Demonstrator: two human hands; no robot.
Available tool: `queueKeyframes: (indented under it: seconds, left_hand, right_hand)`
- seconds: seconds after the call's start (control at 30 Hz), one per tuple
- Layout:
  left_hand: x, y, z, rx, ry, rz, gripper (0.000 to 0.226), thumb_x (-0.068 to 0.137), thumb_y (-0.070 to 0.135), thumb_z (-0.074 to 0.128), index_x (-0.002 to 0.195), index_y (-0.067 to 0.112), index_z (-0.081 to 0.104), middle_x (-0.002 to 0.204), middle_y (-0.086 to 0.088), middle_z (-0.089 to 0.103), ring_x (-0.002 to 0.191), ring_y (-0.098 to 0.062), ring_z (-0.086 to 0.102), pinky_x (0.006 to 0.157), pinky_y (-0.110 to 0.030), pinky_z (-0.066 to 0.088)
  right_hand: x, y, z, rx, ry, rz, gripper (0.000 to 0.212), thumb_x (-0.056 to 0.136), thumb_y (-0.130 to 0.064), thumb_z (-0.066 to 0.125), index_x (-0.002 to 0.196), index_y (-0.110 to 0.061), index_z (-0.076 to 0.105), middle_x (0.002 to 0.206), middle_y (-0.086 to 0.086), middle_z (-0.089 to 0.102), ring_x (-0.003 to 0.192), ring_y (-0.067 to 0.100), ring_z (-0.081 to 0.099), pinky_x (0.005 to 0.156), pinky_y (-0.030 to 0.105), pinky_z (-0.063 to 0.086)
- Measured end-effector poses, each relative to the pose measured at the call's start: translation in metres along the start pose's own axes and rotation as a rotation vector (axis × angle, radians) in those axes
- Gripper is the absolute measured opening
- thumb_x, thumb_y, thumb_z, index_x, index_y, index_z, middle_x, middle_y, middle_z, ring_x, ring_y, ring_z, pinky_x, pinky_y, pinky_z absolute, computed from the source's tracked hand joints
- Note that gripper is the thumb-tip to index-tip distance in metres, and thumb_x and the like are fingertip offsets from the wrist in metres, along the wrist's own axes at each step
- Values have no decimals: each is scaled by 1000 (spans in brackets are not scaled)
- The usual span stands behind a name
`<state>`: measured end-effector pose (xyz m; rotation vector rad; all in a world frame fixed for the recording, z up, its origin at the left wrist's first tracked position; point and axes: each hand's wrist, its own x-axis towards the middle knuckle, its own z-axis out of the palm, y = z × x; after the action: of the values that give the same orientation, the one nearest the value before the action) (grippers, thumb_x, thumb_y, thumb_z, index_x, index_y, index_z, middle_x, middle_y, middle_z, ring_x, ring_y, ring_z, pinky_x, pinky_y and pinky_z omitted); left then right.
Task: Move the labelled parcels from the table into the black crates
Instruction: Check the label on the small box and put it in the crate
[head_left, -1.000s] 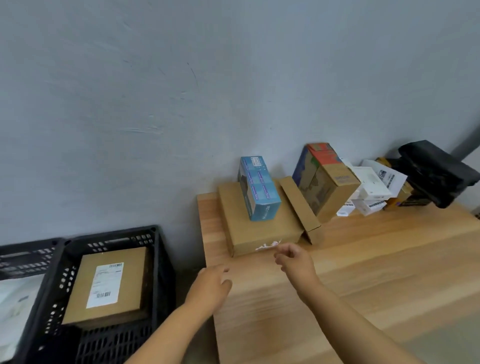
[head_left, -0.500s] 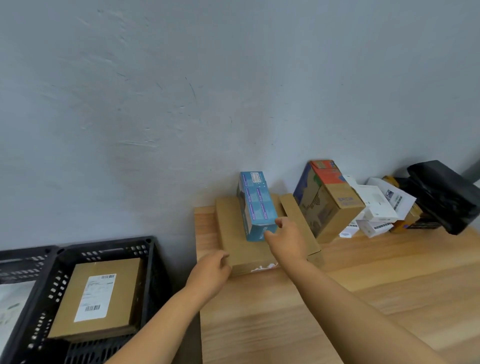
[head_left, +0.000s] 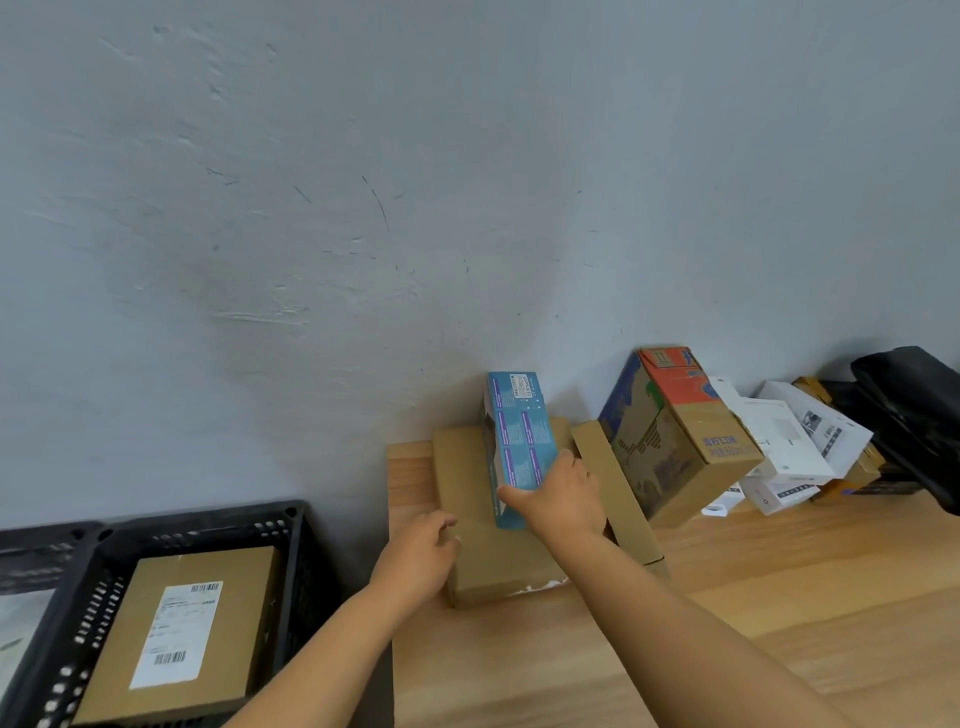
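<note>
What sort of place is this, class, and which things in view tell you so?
Probably a parcel sorting or packing room: mixed boxes piled on a wooden table against the wall, and a black crate holding a brown parcel with a barcoded label.

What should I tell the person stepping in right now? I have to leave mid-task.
Right hand grips the near end of the blue box, which stands on the flat brown parcel. Left hand holds that parcel's near left corner.
Done: one labelled parcel lies in the black crate.
Left: the blue box, the flat parcel, the printed carton and the white boxes by the wall are on the table.
</note>
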<state>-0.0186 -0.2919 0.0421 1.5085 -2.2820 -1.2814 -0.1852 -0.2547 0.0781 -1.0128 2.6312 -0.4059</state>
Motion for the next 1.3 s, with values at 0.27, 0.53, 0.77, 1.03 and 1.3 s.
queueKeyframes:
  seconds: [0.27, 0.53, 0.77, 1.03, 1.3]
  left_hand:
    - [-6, 32, -12, -50, 62, -20, 42, 96, 25, 48, 137, 19, 46, 141, 1, 47, 127, -13, 46, 104, -28, 37]
    - [-34, 95, -29, -168, 207, -21, 46, 97, 24, 47, 142, 15, 39, 145, -3, 44, 131, -17, 43, 105, -29, 35]
    - [-62, 162, -63, -522, 385, 120, 46, 92, 4, 48, 137, 17, 47, 130, 0, 57, 110, -11, 56, 90, -22, 49]
    - [-93, 204, -84, -606, 483, 280, 41, 98, 19, 46, 134, 37, 37, 108, 10, 59, 98, -3, 59, 77, -24, 53]
    - [-114, 223, -97, -717, 445, 360, 44, 101, 36, 37, 141, 46, 25, 119, 7, 57, 109, -5, 56, 76, -20, 52]
  right_hand:
    - [7, 23, -36, 411, -280, 143, 58, 77, -47, 69, 118, -11, 47, 98, 2, 59, 80, 13, 59, 55, 23, 48]
    - [-3, 38, -91, 927, -585, 81, 46, 90, -26, 62, 129, -7, 47, 112, 8, 62, 98, 20, 64, 71, 27, 56]
    - [0, 43, -140, 1113, -672, -248, 48, 87, -16, 66, 131, -18, 45, 119, 9, 62, 109, 20, 61, 84, 33, 54]
    - [-10, 27, -192, 1009, -570, -574, 67, 65, -14, 69, 125, -35, 49, 130, -1, 57, 123, 17, 53, 100, 41, 48]
    - [-20, 12, -232, 893, -412, -710, 50, 85, 9, 55, 116, -30, 54, 114, 4, 61, 94, 14, 65, 73, 23, 55]
